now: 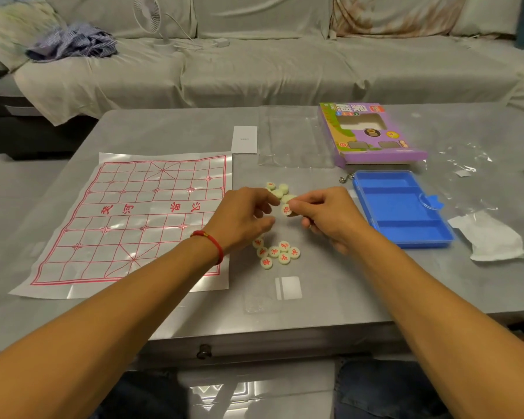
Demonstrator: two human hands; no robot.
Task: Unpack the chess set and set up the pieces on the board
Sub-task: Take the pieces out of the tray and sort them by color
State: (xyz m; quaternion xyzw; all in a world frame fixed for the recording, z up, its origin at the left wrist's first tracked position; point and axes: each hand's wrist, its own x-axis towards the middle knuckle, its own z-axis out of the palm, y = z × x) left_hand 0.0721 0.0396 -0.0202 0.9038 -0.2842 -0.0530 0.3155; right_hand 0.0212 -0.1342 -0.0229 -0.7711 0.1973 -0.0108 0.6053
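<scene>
**Hands meet over loose pieces, right of the board**

Both forearms reach in from the bottom corners and converge mid-counter; dark-trousered knees show below the counter edge. Left hand carries a red cord bracelet at the wrist; back of hand up, fingers loosely curled toward the right hand; whether it grips anything I cannot tell. Right hand knuckles up, thumb and forefinger pinching one pale round piece with a red character facing the camera.

Far cluster of pieces lies on the counter just beyond the fingertips; near cluster, red characters up, lies just below the left hand, partly under it. Paper board, red grid, spread flat at left; no pieces stand on it.

Blue plastic tray lies right of the right hand, compartments bare; purple box beyond it; clear plastic sheet and white card at the far side; crumpled wrap at far right; grey couch behind.
</scene>
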